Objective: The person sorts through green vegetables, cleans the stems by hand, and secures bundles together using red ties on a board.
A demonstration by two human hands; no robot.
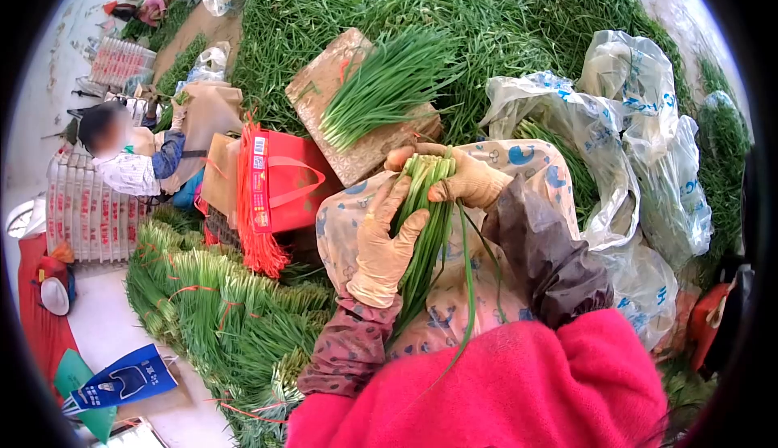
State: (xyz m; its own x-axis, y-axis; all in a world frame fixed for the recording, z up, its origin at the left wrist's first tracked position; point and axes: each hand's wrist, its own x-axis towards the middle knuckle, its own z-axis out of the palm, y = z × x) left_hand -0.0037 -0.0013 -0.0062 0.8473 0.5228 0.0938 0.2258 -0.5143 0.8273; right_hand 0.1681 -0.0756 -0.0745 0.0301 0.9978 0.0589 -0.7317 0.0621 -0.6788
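Both my hands wear pale gloves and hold one bunch of green chives (429, 221) above my lap, its pale cut ends pointing away from me and its leaves hanging towards my body. My left hand (381, 241) is closed around the left side of the bunch. Near the cut ends, my right hand (470, 180) grips it from the right, thumb across the stems. A few loose leaves trail down over the patterned apron (519, 164). Just beyond my hands, a loose pile of chives (389, 83) lies on a worn board (312, 95).
Left of my knees stands a red bag (279, 197) with red ties (263, 245) hanging from it. Tied bundles (219, 302) lie at the lower left. Clear plastic bags (640, 140) sit at right. Loose greens (300, 10) cover the far floor. Another person (138, 152) sits at left.
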